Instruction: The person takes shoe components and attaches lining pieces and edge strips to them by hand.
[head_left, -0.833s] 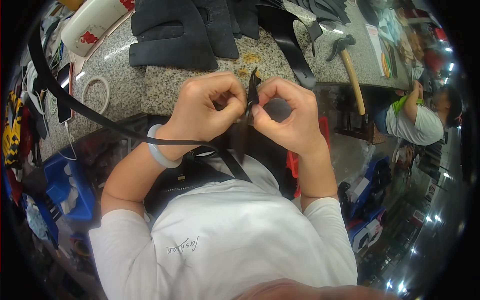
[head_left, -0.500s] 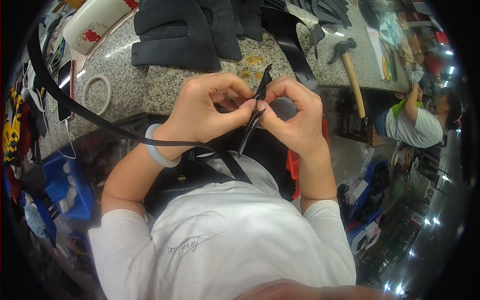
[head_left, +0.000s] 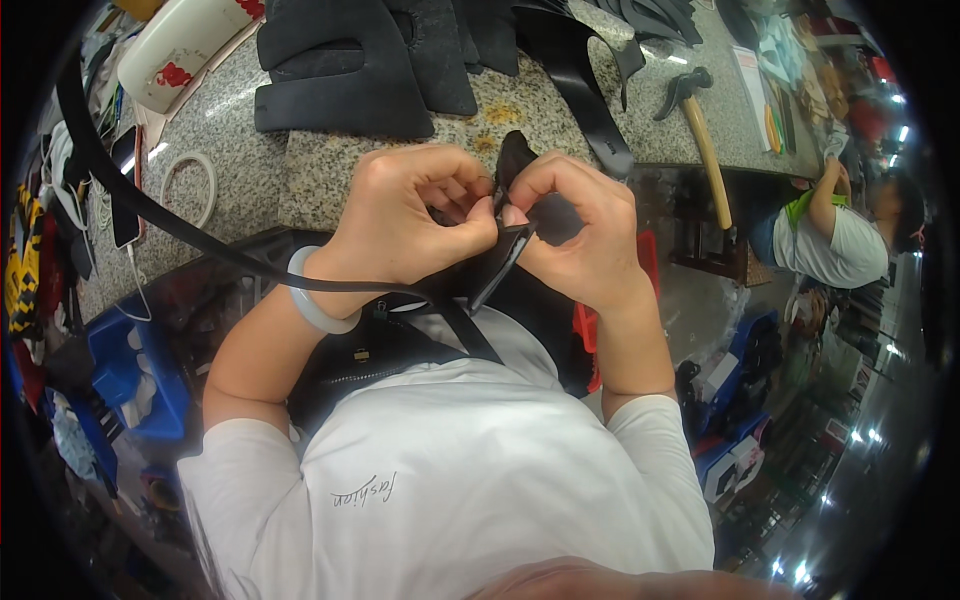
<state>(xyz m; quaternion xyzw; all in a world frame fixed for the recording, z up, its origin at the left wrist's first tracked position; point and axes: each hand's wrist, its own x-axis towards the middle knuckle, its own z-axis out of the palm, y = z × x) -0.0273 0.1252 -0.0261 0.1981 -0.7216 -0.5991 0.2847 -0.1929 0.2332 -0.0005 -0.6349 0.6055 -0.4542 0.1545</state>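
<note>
The person's bare left hand (head_left: 410,225) is curling its fingers in and pressing thumb and forefinger together on a thin, folded, black leather-like piece (head_left: 494,265). The bare right hand (head_left: 580,230) is pinching the same piece from the other side, its thumb and forefinger forming a loop. The piece is standing between the two sets of fingertips, its upper end rising above them and its lower part slanting down toward the lap, near the front edge of a speckled grey granite worktop (head_left: 320,175). The fingers are partly hiding its middle.

A pale, smooth, rounded bangle (head_left: 313,305) is circling the left wrist, and a long, narrow, black strap (head_left: 215,245) is crossing in front of it. On the worktop, flat, matt black, notched sheet pieces (head_left: 390,90) are lying beyond the left hand, and a glossy, curving black strip (head_left: 580,90) is lying beyond the right one. A hammer with a dark metal head and a pale wooden handle (head_left: 708,160) is resting farther right, its handle reaching past the edge. A white plastic-looking ring (head_left: 211,190) is lying to the left
</note>
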